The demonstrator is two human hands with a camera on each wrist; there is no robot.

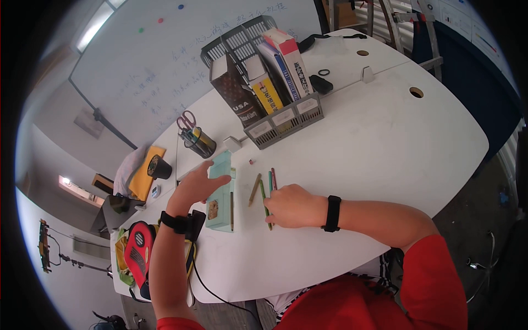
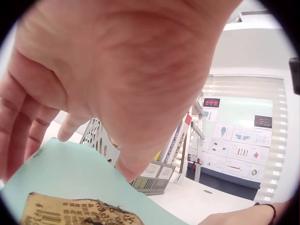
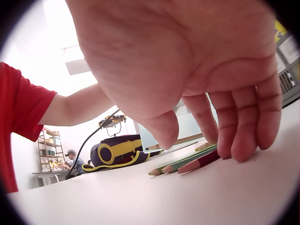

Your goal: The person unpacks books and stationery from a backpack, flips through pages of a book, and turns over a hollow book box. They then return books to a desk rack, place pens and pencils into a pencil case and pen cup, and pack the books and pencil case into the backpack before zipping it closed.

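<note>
My left hand point(image 1: 192, 187) spreads over a pale teal pencil box point(image 1: 223, 195), thumb extended across it and fingers at its far side. In the left wrist view, a tan label with print point(image 2: 70, 211) shows on the teal box. A brown pencil point(image 1: 231, 212) lies along the box's right side. My right hand point(image 1: 294, 206) is over several coloured pencils on the table, its fingertips down beside them. Among these are a green pencil point(image 1: 264, 199) and a dark red pencil point(image 3: 199, 161). A tan pencil point(image 1: 254, 190) lies between the box and the right hand.
Beyond the hands stand a grey book rack point(image 1: 286, 118) and a mesh pen cup point(image 1: 201, 144) with scissors. A small red-and-white object point(image 1: 251, 161) lies near the pencils. A red bag point(image 1: 140, 256) sits left, and a black cable point(image 1: 206, 283) runs from the left wrist.
</note>
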